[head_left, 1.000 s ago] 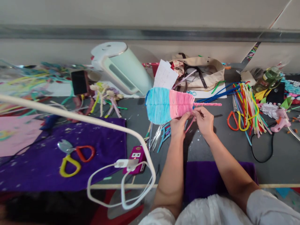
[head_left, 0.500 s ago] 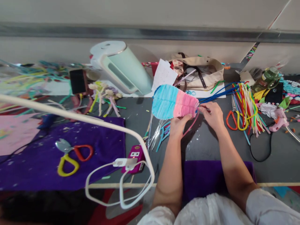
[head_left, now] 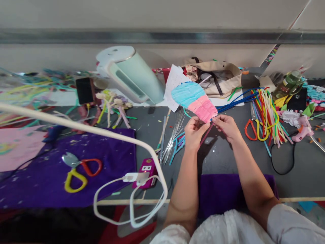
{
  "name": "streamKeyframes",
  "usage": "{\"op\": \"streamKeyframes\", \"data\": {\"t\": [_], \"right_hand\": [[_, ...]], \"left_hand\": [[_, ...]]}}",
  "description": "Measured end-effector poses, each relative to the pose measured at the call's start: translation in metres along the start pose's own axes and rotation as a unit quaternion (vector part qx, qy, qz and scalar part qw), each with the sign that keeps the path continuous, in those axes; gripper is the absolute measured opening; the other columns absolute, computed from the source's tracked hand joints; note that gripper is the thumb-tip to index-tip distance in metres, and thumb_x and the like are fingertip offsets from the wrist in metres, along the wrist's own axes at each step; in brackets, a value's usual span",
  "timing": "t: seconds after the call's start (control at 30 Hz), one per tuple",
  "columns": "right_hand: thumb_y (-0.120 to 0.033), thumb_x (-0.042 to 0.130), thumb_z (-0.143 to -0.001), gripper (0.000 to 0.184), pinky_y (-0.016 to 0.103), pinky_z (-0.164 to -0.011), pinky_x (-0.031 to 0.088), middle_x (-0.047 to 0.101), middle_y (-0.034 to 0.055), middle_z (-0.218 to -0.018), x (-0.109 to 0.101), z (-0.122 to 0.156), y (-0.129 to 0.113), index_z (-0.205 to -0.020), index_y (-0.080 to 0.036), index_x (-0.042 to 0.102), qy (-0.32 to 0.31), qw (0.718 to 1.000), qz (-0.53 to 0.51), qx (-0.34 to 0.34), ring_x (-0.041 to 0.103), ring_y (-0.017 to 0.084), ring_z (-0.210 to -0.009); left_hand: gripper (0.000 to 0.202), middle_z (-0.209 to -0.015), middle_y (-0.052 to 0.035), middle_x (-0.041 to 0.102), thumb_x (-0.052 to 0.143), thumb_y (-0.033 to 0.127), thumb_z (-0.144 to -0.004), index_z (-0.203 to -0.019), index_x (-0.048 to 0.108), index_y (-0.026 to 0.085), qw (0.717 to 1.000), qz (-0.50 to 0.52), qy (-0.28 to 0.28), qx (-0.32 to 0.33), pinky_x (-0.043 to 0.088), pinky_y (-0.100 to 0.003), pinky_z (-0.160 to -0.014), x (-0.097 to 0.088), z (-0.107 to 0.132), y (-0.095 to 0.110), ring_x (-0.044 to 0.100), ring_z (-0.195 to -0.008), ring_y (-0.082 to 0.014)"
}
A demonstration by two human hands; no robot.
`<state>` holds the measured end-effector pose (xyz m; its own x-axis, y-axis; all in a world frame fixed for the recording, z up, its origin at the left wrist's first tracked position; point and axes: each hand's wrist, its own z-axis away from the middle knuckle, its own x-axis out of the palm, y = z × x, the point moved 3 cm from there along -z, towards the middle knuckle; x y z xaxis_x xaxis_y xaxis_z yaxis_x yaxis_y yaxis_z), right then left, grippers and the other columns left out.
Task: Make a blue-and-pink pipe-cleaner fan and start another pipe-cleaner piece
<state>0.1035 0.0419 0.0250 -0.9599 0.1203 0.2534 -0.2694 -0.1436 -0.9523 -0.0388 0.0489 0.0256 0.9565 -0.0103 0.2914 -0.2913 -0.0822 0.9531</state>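
A flat petal-shaped piece of fuzzy pipe cleaners, blue at its broad end and pink at its narrow end, is held above the table, tilted up to the left. My left hand has its fingers curled and its thumb pressed at the narrow pink end. Close against that tip, my right hand pinches with thumb and fingertips. A pink pipe cleaner hangs down from between the hands. Behind my right hand lie dark blue pipe cleaners; silver wires lie left of my left hand.
Scissors rest on a purple cloth at left. A white cable arches over a pink power socket. A pale green kettle and a canvas bag stand behind. Bundled pipe cleaners lie at right.
The pipe-cleaner piece has turned, its blue end now pointing further up and its pink tip lower. My right hand has moved left and down, closer to my left hand.
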Motion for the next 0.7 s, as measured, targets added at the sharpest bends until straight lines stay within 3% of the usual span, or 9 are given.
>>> {"op": "streamKeyframes", "data": {"t": [0.23, 0.5, 0.7], "right_hand": [[-0.05, 0.083, -0.057, 0.04, 0.02, -0.045, 0.03, 0.051, -0.0057, -0.054, 0.0036, 0.0014, -0.0013, -0.063, -0.018, 0.059, 0.008, 0.999, -0.032, -0.008, 0.04, 0.006, -0.048], [-0.046, 0.086, -0.053, 0.041, 0.021, -0.05, 0.032, 0.053, -0.0059, -0.058, 0.0069, 0.0058, -0.005, -0.065, -0.018, 0.058, -0.011, 0.998, -0.057, 0.001, 0.04, 0.006, -0.051], [-0.044, 0.087, -0.052, 0.042, 0.022, -0.053, 0.034, 0.054, -0.0061, -0.058, 0.0076, 0.0054, -0.006, -0.063, -0.018, 0.057, -0.014, 0.998, -0.067, -0.009, 0.042, 0.006, -0.053]], "left_hand": [[0.033, -0.068, 0.0024, 0.063, 0.087, 0.031, -0.055, -0.077, 0.066, 0.018, 0.999, 0.007, 0.024, -0.029, 0.05, -0.026, -0.068, -0.002, -0.0019, -0.0004, 0.058, -0.063, -0.0113], [0.036, -0.077, -0.0024, 0.07, 0.089, 0.026, -0.051, -0.077, 0.066, 0.017, 0.99, 0.086, 0.005, -0.114, 0.054, -0.028, -0.066, -0.0051, -0.004, -0.0055, 0.065, -0.069, -0.0148], [0.036, -0.081, -0.0037, 0.071, 0.089, 0.022, -0.054, -0.083, 0.068, 0.016, 0.986, 0.113, -0.007, -0.123, 0.055, -0.027, -0.068, -0.0055, -0.0043, -0.0073, 0.067, -0.073, -0.0145]]}}
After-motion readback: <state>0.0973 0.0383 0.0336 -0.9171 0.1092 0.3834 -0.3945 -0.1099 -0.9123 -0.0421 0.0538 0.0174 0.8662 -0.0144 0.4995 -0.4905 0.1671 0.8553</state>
